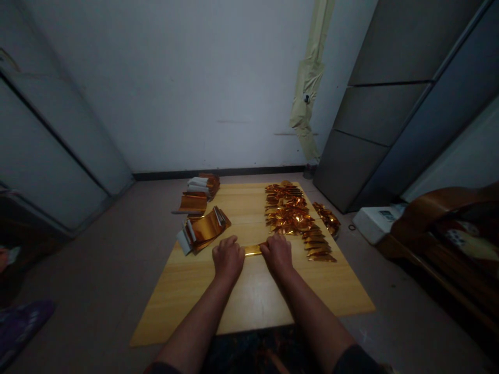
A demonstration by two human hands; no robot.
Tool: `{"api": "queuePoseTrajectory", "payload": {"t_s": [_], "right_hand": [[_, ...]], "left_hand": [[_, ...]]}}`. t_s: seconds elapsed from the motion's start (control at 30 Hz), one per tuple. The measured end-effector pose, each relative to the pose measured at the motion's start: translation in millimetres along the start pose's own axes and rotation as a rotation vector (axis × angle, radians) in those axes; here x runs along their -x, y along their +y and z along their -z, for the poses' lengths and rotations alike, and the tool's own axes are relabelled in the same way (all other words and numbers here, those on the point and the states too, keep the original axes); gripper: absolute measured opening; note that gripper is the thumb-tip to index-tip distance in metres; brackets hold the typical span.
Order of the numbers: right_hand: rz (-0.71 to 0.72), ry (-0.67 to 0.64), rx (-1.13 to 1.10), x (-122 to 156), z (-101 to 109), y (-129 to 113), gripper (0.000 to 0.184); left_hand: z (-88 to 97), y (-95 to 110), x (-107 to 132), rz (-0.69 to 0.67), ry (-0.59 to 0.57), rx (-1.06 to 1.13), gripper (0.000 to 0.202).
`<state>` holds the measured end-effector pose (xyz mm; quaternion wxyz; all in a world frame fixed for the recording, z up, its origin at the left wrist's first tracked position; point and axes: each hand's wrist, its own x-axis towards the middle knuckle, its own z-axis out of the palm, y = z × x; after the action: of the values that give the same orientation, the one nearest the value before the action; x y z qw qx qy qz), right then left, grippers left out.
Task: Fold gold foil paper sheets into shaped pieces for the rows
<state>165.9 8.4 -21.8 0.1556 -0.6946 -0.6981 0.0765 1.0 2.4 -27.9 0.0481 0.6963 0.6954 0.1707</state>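
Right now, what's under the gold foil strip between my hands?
The foil strip lies over the wooden board, and bare board shows just below it. Its ends run beneath your left hand and right hand, so what lies under them is hidden.

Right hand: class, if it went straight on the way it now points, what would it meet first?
The right hand already touches the gold foil strip; beyond that the way looks free over the wooden board, between the stacked foil strips and the foil heap, though depth is hard to judge.
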Motion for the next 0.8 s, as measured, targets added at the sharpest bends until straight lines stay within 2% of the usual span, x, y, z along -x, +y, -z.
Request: {"api": "queuePoseTrajectory", "payload": {"t_s": [0.33, 0.53, 0.63, 0.73, 0.8], "right_hand": [[-0.001, -0.013, 0.025, -0.1, 2.1, -2.7, 0.020], [-0.053, -0.014, 0.027, 0.8, 8.9, -5.8, 0.018], [0.014, -0.001, 0.056, 0.8, 9.3, -10.2, 0.018], [0.113, -0.071, 0.082, -0.4, 4.9, -15.8, 0.016], [0.098, -0.118, 0.050, -1.4, 1.8, -18.5, 0.020]], "left_hand": [[-4.8, 2.6, -0.3, 0.008, 0.028, -0.041, 0.029], [-4.7, 2.8, 1.0, -0.008, 0.022, -0.059, 0.024], [-2.3, 3.7, 3.2, -0.017, 0.049, -0.092, 0.020], [-1.1, 5.4, 4.0, -0.079, 0.077, -0.121, 0.015], [-1.5, 6.0, 2.9, -0.142, 0.046, -0.126, 0.013]]}}
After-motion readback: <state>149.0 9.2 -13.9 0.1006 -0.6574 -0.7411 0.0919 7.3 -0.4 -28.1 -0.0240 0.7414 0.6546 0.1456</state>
